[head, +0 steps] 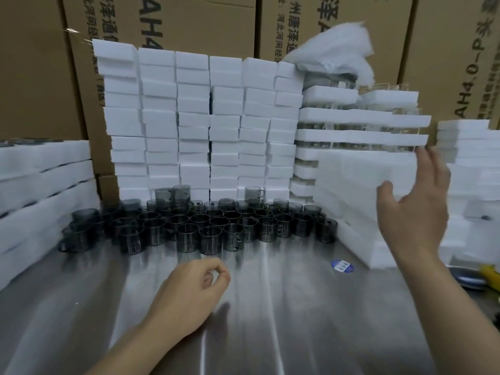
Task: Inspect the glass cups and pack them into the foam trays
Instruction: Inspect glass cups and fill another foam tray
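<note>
Tall cardboard cartons (189, 20) printed with dark lettering fill the background. In front of them, a wall of stacked white foam blocks (194, 123) rises from the far edge of the table (284, 307), a shiny metal surface streaked with reflections. More foam trays (40, 180) are piled at the left edge, and on the right stands a stack of packed foam trays (359, 117) with clear glass showing between the layers; crumpled white wrapping (341, 47) lies on top of it. Another foam pile (470, 163) sits at the far right.

A tilted stack of foam trays (351, 190) leans at the right of the table, blurred. The right hand (416, 201) is raised against this stack with fingers spread and straight, thumb at its lower edge, palm towards the foam.

The smoky grey glass cups (200, 226), with handles, stand crowded together in rows at the foot of the foam wall, a few stacked on others at the back.

The left hand (194, 288) hovers low over the table near its middle, fingers loosely curled with thumb and forefinger tips close together, holding nothing visible.

A small round blue sticker (342, 266) lies on the table just beside the leaning stack.
</note>
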